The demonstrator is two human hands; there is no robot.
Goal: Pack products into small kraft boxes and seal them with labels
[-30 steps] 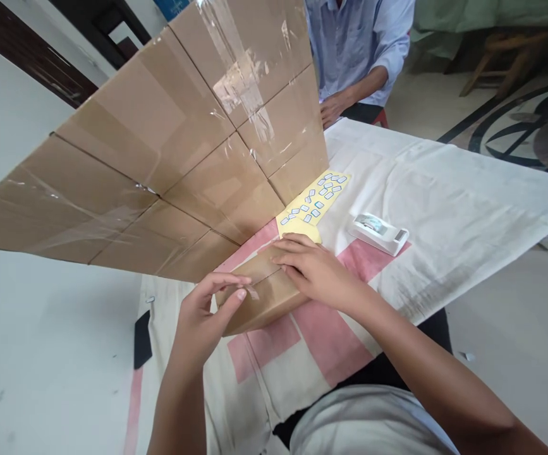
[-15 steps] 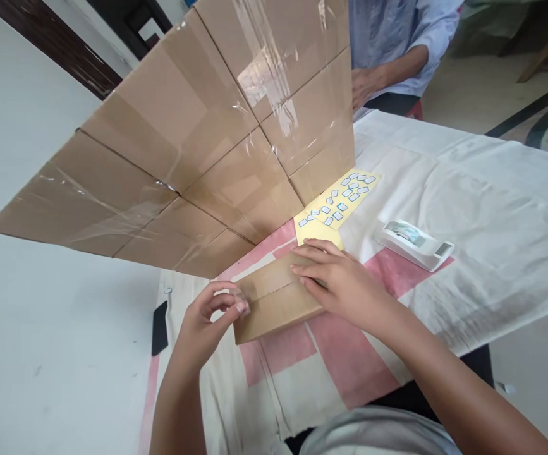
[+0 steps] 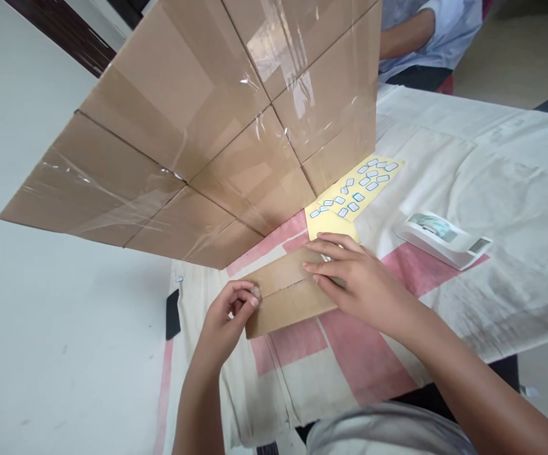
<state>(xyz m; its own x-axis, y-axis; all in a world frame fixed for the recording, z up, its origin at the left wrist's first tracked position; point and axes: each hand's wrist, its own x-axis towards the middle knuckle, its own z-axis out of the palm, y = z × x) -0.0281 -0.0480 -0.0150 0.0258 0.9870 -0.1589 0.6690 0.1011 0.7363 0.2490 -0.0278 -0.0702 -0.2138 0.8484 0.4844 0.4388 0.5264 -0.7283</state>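
A small brown cardboard box (image 3: pixel 292 311) lies flat on the tablecloth in front of me, a seam running along its top. At its left end, my left hand (image 3: pixel 224 319) is closed in a pinch on a bit of clear tape (image 3: pixel 255 294) against the box edge. My right hand (image 3: pixel 363 272) lies open over the right part of the box, fingers stretched out and touching its top. Beyond the right fingertips is a yellow sheet (image 3: pixel 330 230) carrying several small blue-edged white labels. The right hand partly hides the box's far right end.
A tall wall of taped cardboard boxes (image 3: pixel 236 158) stands behind the small box. To the right sits a white tape dispenser (image 3: pixel 449 243) on the pink-and-white tablecloth (image 3: pixel 444 164). Across the table is another person (image 3: pixel 411 38). A black flat object (image 3: pixel 172 315) lies at the left edge.
The whole view has shifted, so things appear further right. My left fingers have closed in at the box's left end, with less tape showing. My right hand stays on the box top.
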